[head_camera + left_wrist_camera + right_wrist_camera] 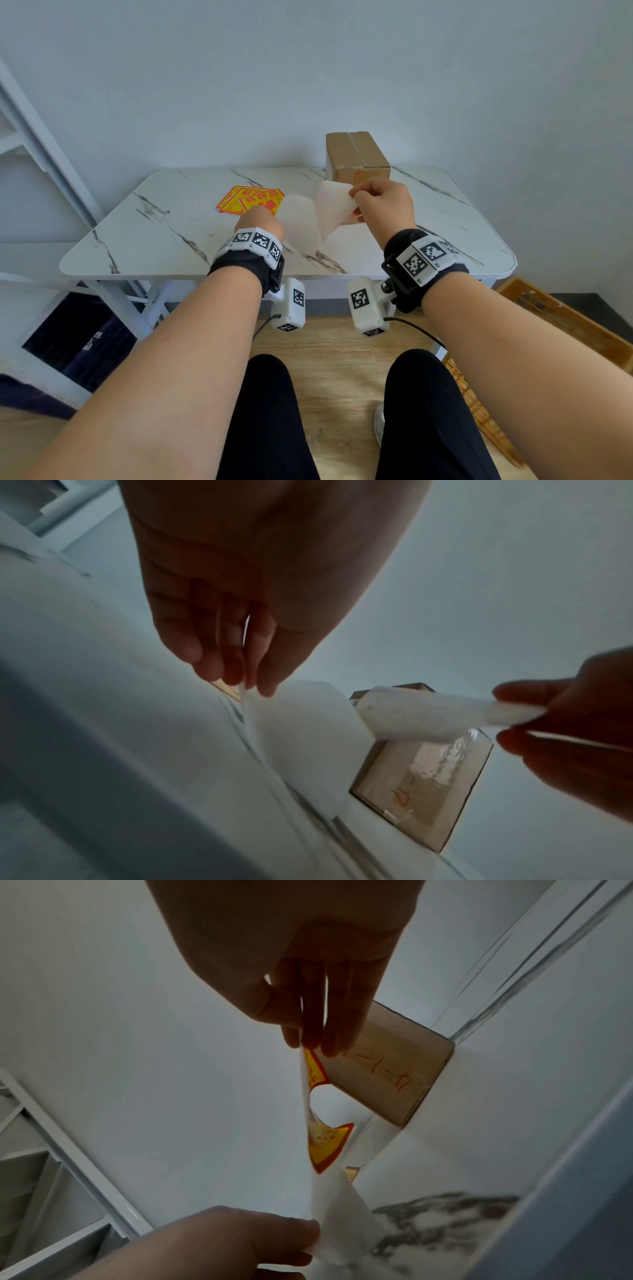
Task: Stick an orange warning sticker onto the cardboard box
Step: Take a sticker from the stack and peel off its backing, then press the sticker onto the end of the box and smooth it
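Note:
The brown taped cardboard box (356, 157) (421, 777) (383, 1074) stands at the back of the marble-look table (171, 222), right of centre. In front of it my right hand (356, 202) (308, 1039) pinches the top corner of an orange warning sticker (332, 212) (325, 1145), whose white back faces the head camera. My left hand (270, 222) (246, 680) pinches the white backing sheet (298, 219) (308, 723). The two sheets spread apart in a V and still meet at their lower edge, above the table.
A loose pile of orange stickers (246, 200) lies on the table left of my hands. A white shelf frame (44, 154) stands at the left, and an orange plastic crate (555, 315) sits on the floor at the right. A wall runs close behind the table.

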